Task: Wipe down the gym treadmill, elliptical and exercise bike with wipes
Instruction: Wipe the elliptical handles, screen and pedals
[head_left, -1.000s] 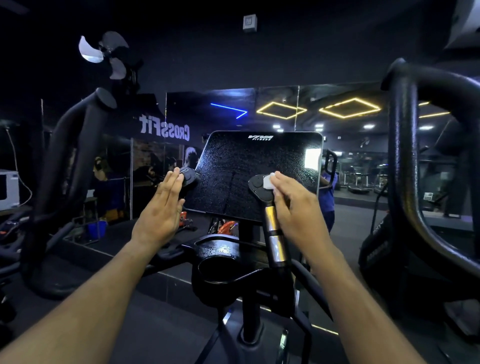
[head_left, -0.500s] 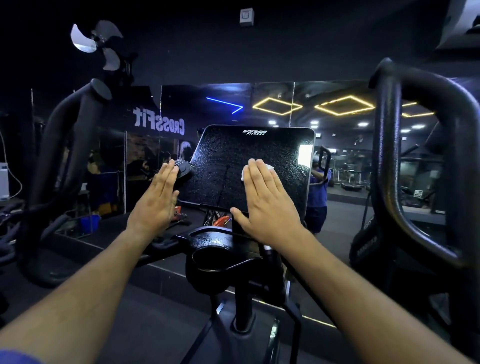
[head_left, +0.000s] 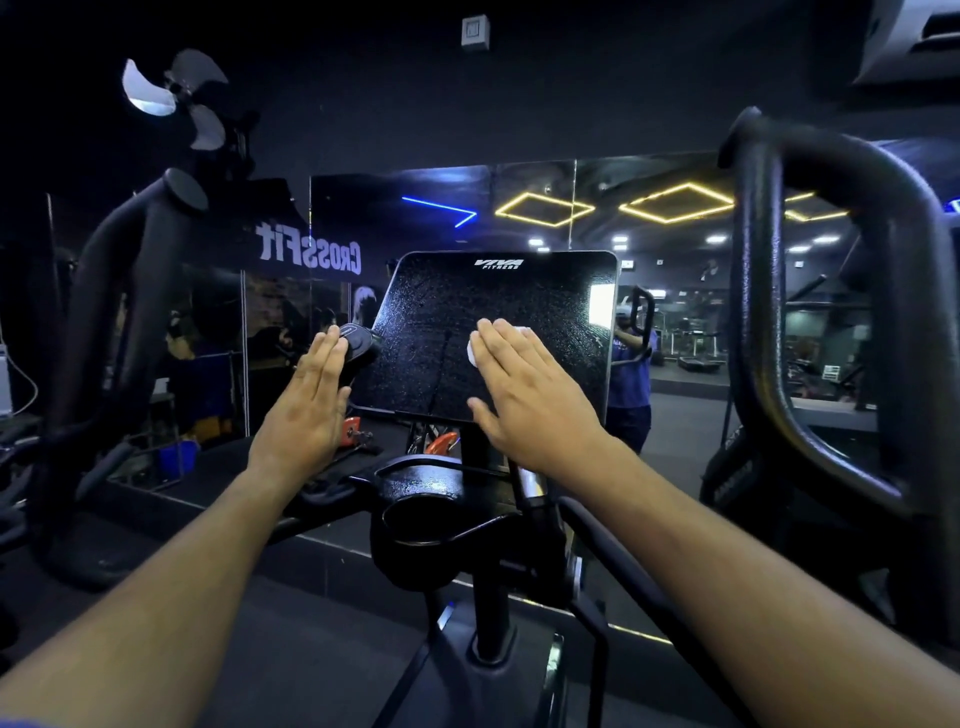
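A black console screen (head_left: 519, 301) with white lettering at its top stands on the machine's post in front of me. My right hand (head_left: 524, 392) lies flat on the screen's lower middle, fingers straight, pressing a white wipe (head_left: 474, 352) whose edges peek out beside the fingertips. My left hand (head_left: 306, 405) is flat too, its fingertips touching the round black handle end (head_left: 358, 340) at the screen's left edge. A black cup holder (head_left: 431, 514) sits below the screen.
Thick black handlebars rise at the left (head_left: 119, 312) and at the right (head_left: 831, 312). A wall mirror (head_left: 675, 249) behind the console reflects gym lights and a person in blue. A fan (head_left: 176, 98) hangs at the upper left.
My right hand left the right handle end, where it held the wipe, and now presses the wipe flat on the screen. The left hand stayed at the left handle end.
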